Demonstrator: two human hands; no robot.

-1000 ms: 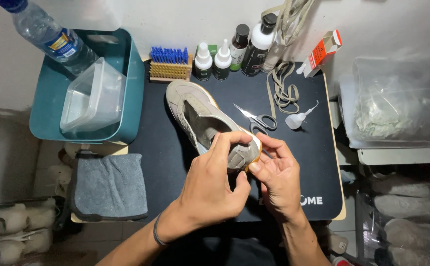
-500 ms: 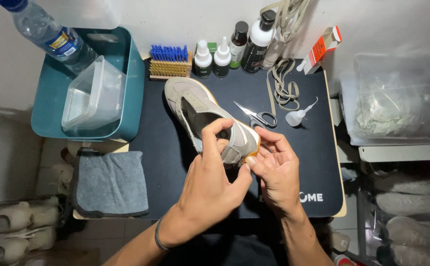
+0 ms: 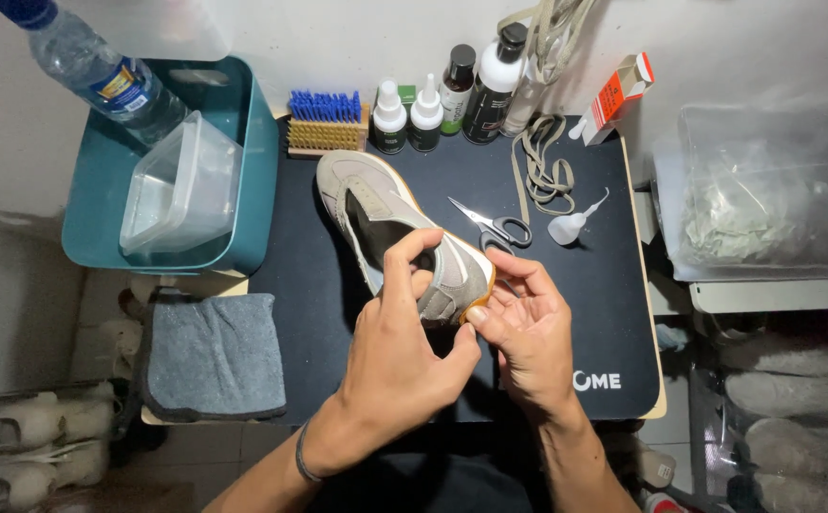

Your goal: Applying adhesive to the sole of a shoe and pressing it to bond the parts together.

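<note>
Gripping the heel end, both hands held the grey sneaker (image 3: 404, 237) over the bench (image 3: 604, 285); its long axis ran from 5 toward 11 o'clock. Left hand (image 3: 400, 356) fingers curled closed over the collar, right hand (image 3: 528, 337) fingers pinched the heel sole.

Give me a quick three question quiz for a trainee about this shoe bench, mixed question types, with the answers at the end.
1. True or false: both hands hold the shoe at its heel end.
2. What lies just right of the shoe on the black mat? A) scissors B) a hammer C) a spoon
3. Fill in: the clear plastic tub sits inside a teal ____.

Key
1. True: the left hand and right hand both grip the heel.
2. A, the scissors.
3. Basin.
</note>
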